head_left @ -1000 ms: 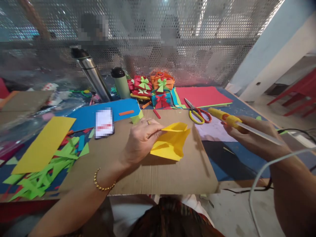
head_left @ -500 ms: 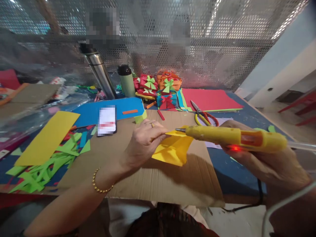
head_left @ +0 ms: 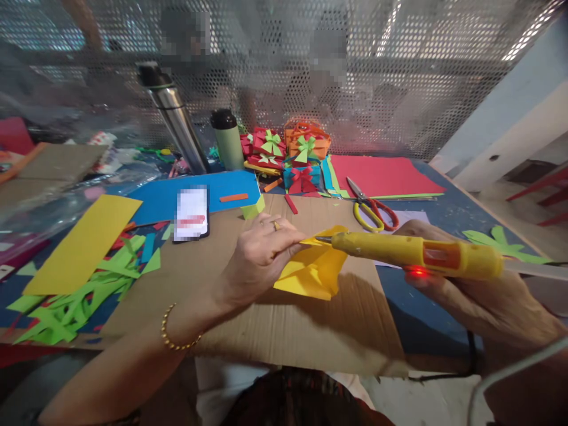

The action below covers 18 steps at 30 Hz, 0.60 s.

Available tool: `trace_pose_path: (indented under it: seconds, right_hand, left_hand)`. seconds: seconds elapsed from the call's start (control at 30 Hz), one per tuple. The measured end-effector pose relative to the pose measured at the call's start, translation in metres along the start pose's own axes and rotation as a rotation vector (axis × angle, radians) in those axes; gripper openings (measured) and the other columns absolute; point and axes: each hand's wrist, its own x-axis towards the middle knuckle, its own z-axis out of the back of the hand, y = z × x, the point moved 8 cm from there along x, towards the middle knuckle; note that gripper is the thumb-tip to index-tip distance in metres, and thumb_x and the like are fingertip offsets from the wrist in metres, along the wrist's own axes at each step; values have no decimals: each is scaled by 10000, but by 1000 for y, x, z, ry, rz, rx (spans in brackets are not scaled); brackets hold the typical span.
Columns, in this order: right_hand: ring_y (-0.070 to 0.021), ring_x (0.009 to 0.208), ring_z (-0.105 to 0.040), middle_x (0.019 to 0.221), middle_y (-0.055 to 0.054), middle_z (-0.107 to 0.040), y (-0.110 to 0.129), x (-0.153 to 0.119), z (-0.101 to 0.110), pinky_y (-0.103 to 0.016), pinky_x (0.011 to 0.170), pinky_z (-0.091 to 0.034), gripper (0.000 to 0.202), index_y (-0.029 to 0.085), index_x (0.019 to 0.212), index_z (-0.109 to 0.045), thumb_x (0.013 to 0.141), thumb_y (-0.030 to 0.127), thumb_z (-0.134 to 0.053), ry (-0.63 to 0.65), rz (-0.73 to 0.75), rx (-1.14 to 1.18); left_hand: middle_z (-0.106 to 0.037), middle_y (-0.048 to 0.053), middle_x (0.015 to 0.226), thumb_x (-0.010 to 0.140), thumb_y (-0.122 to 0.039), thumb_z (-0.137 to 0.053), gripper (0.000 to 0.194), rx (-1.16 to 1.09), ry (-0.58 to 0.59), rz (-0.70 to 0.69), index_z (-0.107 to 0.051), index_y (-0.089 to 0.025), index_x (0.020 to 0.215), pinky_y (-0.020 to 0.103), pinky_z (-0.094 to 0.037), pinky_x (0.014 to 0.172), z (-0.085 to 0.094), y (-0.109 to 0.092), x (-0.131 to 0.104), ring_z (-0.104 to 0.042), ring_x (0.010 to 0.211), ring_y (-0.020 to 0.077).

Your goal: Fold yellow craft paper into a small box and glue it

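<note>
My left hand (head_left: 260, 254) pinches a folded yellow paper piece (head_left: 310, 273) above a brown cardboard sheet (head_left: 284, 319). My right hand (head_left: 470, 290) grips a yellow glue gun (head_left: 417, 254) with a red light lit on its underside. The gun lies level, and its metal tip points left and touches the top flap of the yellow paper, close to my left fingers.
Scissors with yellow and red handles (head_left: 371, 208) lie behind the gun. Small paper gift boxes (head_left: 288, 155), two flasks (head_left: 177, 121), a phone (head_left: 192, 213), coloured paper sheets and green scraps (head_left: 75, 296) crowd the table. A mesh screen (head_left: 284, 65) stands behind, people beyond it.
My right hand swung the glue gun from the right side in over the cardboard, bringing its tip to the yellow paper. My left hand kept holding the paper.
</note>
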Motion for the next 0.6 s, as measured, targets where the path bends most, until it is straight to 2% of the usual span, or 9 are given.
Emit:
trace_pose_path:
  seconds: [0.1,0.2,0.6]
  right_hand:
    - [-179,626,-568,775,-12,-586,5,0,-3,-315,570,-500,138,290,922,-560,1009,394,-532,34,107,36]
    - [-175,619,-548,757,-5,-559,4,2,-3,-311,566,-490,130,287,909,-537,1007,374,-541,24,120,30]
    - [-167,625,-572,761,-8,-557,10,4,-1,-311,588,-514,291,273,876,-517,1039,505,-451,-11,112,-5]
  left_hand:
    - [-744,17,813,983,-212,-658,98,-1,4,7,-718,-184,911,317,-468,755,0,0,0,-639,761,145]
    - [-743,19,810,979,-204,-661,98,0,2,15,-718,-184,902,313,-469,748,0,1,-1,-641,766,147]
    - [-738,14,804,974,-183,-659,88,-3,-5,-1,-716,-171,908,311,-462,753,1,-2,0,-636,761,144]
